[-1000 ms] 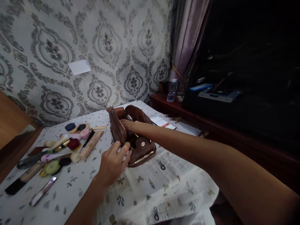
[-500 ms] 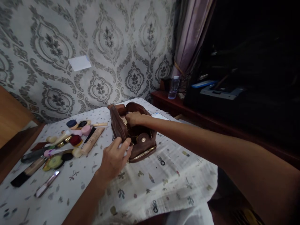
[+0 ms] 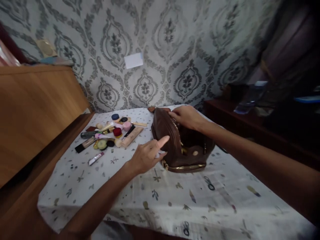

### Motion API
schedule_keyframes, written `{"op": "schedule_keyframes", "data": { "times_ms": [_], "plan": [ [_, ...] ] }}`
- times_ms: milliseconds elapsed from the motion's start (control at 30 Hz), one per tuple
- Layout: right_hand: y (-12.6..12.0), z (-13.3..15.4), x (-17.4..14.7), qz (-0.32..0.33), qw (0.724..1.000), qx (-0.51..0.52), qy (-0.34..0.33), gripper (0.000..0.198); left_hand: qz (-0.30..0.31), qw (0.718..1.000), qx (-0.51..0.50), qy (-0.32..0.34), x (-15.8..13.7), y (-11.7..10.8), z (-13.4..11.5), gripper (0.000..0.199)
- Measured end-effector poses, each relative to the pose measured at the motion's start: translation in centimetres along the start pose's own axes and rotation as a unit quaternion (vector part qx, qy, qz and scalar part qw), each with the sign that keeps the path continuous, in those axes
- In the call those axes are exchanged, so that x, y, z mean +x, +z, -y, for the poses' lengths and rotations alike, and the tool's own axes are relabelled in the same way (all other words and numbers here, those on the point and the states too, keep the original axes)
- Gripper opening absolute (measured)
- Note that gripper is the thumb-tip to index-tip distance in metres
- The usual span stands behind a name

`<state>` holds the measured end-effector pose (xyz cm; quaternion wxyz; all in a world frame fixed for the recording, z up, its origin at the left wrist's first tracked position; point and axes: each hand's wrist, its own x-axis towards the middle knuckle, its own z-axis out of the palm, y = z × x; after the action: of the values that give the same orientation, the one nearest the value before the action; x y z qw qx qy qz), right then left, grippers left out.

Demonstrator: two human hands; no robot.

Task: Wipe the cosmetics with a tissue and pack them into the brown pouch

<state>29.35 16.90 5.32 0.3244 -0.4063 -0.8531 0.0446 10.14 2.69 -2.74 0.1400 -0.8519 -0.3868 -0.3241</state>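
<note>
"Fingers first, the nearest ones: how does the left hand (image 3: 147, 154) stand?"

"Index finger out straight towards the side of the brown bag (image 3: 167, 131), while the thumb and curled fingers seem to pinch a small pale thing (image 3: 161, 153). Too little of that shows to name it, and I can't tell whether the fingertip touches the bag."

"Next along?"

"On the patterned cloth (image 3: 175, 196), a slim tube (image 3: 96, 158) lies alone, left of that hand. The bag sits to its right, upright, mouth open, gold zip (image 3: 186, 167) along the near edge. Its inside is mostly shadow. At the rim farther back, the right hand (image 3: 187, 116) appears to pinch the edge."

"Which step is this?"

"Handling the bag by its opened rim, I'd judge. A good next move calls for a firm grip there, so that the side doesn't fold in."

"And beyond?"

"Cosmetics heaped to the left: a red jar (image 3: 117, 132), a pink jar (image 3: 127, 126), a blue-lidded jar (image 3: 115, 117) farthest back. Last, white paper (image 3: 134, 61) on the patterned wall (image 3: 170, 20)."
</note>
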Motion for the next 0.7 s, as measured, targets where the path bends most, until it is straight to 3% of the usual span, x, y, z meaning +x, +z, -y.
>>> {"op": "schedule_keyframes", "data": {
  "times_ms": [100,167,233,333,400,467,567,700],
  "plan": [
    [-1.7,3.1,-1.7,-0.092,0.996,-0.014,0.011,0.037,0.001,0.998,-0.01,-0.059,-1.8,-1.0,2.5,0.034],
    [-2.0,5.7,-3.8,-0.131,0.99,0.038,-0.037,0.036,0.018,0.993,-0.002,-0.114,-3.2,-1.8,4.6,0.025],
    [-1.2,7.9,-6.3,-0.102,0.982,0.111,-0.117,0.035,0.033,0.983,0.003,-0.183,-4.6,-2.7,6.9,0.021],
    [2.3,10.2,-9.4,-0.001,0.954,0.124,-0.273,0.034,0.035,0.96,0.018,-0.277,-6.1,-4.2,10.8,0.019],
    [5.5,11.0,-10.6,0.067,0.945,0.098,-0.304,0.035,0.029,0.95,0.035,-0.31,-6.3,-5.2,13.4,0.02],
    [8.7,11.4,-11.0,0.122,0.952,0.115,-0.255,0.032,0.031,0.937,0.054,-0.344,-5.7,-5.9,16.1,0.023],
    [12.3,11.6,-10.7,0.17,0.962,0.18,-0.119,0.028,0.055,0.92,0.077,-0.38,-3.3,-6.0,19.8,0.027],
    [14.7,11.3,-10.4,0.172,0.932,0.319,0.017,0.032,0.123,0.906,0.095,-0.394,1.1,-3.6,23.9,0.025]
  ]
}}
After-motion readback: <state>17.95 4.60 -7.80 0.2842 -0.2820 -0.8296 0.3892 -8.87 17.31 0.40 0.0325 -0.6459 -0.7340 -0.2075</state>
